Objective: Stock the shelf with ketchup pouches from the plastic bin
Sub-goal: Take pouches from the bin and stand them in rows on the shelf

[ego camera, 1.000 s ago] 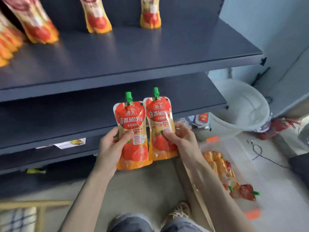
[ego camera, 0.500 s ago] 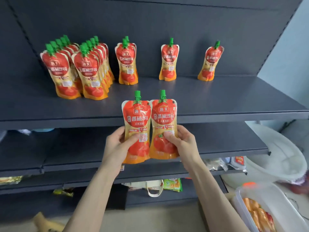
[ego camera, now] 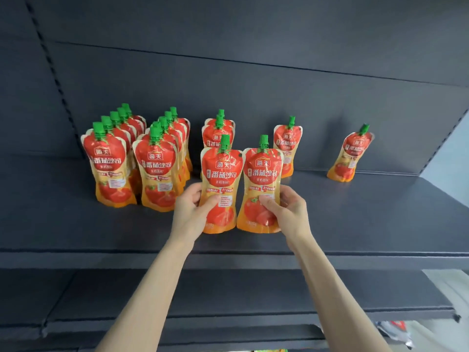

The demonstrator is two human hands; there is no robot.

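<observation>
Both pouches have come up & fwd: half a sec ago they hung in front of the shelf [ego camera: 355,224] edge, now they're over the shelf itself, in from the front lip. The left hand [ego camera: 189,212] is clenched round the lower half of the left pouch [ego camera: 220,184], thumb across the label. The right hand [ego camera: 288,212] grasps the right pouch [ego camera: 262,179] the same way. They're held upright, side by side, edges nearly touching, caps up, labels facing out, prob so they go down as front-facers w/o any turning. Whether the bottoms touch the shelf yet, I can't tell.

Behind them are the far-left row [ego camera: 109,168] and the second row [ego camera: 157,174], both deep. The short row [ego camera: 218,134] stands right behind the left pouch, the single pouch [ego camera: 288,143] behind the right one, and a leaning pouch [ego camera: 351,156] is well apart to the right. My guess is each held pouch is lined up w/ its own column to extend it fwd. The plastic bin isn't in view. These are soft packs, so they prob need setting down square or they'll lean like that far one.
</observation>
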